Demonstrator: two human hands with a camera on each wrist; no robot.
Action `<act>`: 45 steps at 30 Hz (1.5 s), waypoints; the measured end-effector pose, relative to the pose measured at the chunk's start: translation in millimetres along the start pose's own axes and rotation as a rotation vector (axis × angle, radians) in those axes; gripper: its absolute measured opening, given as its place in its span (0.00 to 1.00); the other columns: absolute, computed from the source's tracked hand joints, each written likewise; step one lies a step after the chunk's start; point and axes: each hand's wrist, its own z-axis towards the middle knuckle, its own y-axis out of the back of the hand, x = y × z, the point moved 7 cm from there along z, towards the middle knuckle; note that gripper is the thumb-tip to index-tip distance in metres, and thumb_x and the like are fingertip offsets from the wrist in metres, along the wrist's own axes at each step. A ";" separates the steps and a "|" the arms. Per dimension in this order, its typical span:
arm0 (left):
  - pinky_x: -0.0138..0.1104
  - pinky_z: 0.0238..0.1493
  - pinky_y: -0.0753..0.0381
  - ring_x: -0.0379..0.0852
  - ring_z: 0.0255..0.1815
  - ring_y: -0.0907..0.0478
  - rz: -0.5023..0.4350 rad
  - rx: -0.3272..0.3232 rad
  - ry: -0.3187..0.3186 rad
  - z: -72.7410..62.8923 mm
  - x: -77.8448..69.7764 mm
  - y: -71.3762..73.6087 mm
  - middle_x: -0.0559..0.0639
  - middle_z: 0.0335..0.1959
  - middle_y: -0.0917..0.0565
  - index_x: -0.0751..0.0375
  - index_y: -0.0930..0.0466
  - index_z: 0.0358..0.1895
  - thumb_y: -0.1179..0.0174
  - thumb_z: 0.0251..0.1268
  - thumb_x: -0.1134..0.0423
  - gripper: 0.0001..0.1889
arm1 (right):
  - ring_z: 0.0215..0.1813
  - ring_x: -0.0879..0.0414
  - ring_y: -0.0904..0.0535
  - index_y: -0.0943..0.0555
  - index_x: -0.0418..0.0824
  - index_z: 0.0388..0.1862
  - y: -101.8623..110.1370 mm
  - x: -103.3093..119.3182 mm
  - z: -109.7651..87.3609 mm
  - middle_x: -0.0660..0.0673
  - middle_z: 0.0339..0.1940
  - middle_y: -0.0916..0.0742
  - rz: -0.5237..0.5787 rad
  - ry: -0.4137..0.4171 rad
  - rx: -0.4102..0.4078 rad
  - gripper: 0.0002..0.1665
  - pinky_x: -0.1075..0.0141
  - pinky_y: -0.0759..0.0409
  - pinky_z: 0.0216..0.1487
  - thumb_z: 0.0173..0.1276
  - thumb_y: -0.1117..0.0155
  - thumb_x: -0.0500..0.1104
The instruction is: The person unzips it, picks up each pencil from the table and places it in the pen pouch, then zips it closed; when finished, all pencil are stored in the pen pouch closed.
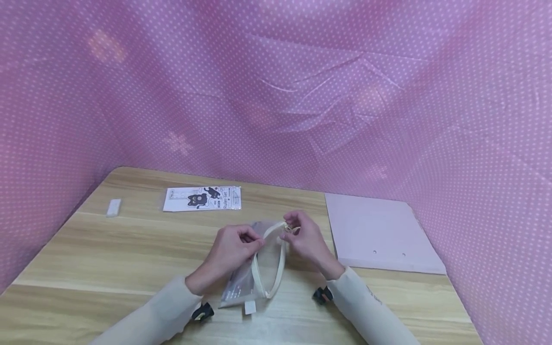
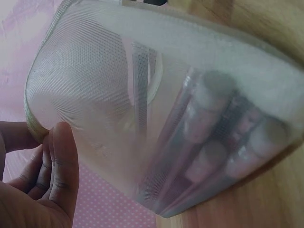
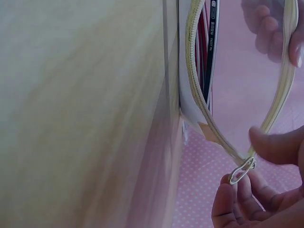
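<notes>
A translucent mesh zipper pouch [image 1: 241,286] stands tilted on the table between the two hands, its pale yellow zipper edge [image 3: 192,71] spread apart. My left hand [image 1: 231,247] pinches one side of that edge between thumb and fingers. At the zipper's far end, my right hand [image 1: 307,240] holds the pouch by the corner, its fingers at the looped zipper pull [image 3: 242,171]. Through the opening shows a slim black pencil or pen [image 3: 210,52] with printed text, beside red ones. Several thick sticks with whitish ends [image 2: 216,90] show through the mesh.
A packaged ruler set [image 1: 202,199] with black cat drawings lies at the back left, and a small white block [image 1: 114,208] sits farther left. To the right is a pale pink folder-like board [image 1: 381,232] with two holes. Pink dotted cloth [image 1: 276,96] hangs around the wooden table [image 1: 108,268].
</notes>
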 end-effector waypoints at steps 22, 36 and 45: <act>0.46 0.61 0.18 0.49 0.57 0.16 0.152 0.168 -0.060 73.2 12.2 -19.1 0.49 0.54 0.12 0.56 0.15 0.55 0.36 0.68 0.56 0.16 | 0.39 0.58 0.16 0.15 0.45 0.37 2.2 -4.1 9.9 0.47 0.36 0.11 0.021 -0.025 -0.080 0.08 0.68 0.15 0.44 0.63 0.30 0.32; 0.33 0.42 0.24 0.42 0.39 0.22 0.107 0.345 -0.039 88.5 24.5 -38.4 0.52 0.44 0.11 0.58 0.13 0.49 0.43 0.75 0.58 0.12 | 0.40 0.59 0.17 0.12 0.46 0.36 -0.6 -6.1 21.2 0.48 0.38 0.09 0.089 -0.033 -0.092 0.05 0.67 0.17 0.45 0.64 0.29 0.36; 0.32 0.38 0.23 0.44 0.36 0.22 0.051 0.271 0.057 92.1 28.3 -36.0 0.53 0.40 0.12 0.61 0.14 0.46 0.42 0.73 0.60 0.11 | 0.40 0.58 0.18 0.13 0.41 0.38 -3.4 -20.2 31.5 0.48 0.37 0.11 0.259 -0.119 -0.035 0.06 0.65 0.19 0.49 0.62 0.27 0.36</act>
